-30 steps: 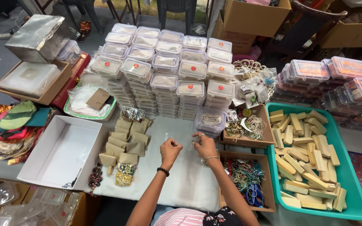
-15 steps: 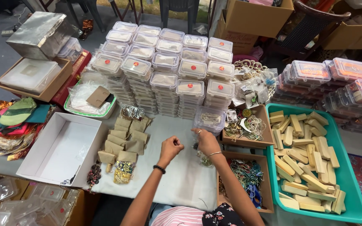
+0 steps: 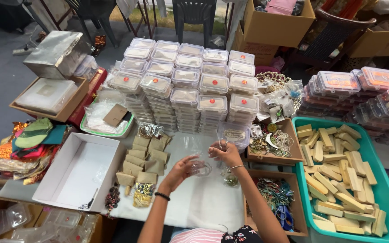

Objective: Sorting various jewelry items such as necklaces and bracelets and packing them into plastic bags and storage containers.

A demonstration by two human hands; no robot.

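Observation:
Both hands meet over a white cloth [image 3: 203, 202] in front of me. My left hand [image 3: 182, 168] and my right hand [image 3: 223, 153] together hold a small clear plastic pouch [image 3: 200, 167] between their fingers. The left wrist wears a black band, the right a thin bangle and rings. Tan cardboard cards [image 3: 146, 159] lie in rows just left of my hands. A small piece of jewellery [image 3: 230, 179] lies on the cloth under my right wrist.
Stacks of clear lidded boxes [image 3: 190, 85] stand behind. A white open box [image 3: 79, 173] is at left, and a teal tray of tan blocks [image 3: 338, 175] at right. Cardboard trays hold jewellery [image 3: 271, 139] and bangles [image 3: 273, 193]. Coloured fabric [image 3: 30, 144] is piled far left.
My hands have moved closer together and lifted the clear pouch between them; earlier they rested apart on the cloth with fingers curled.

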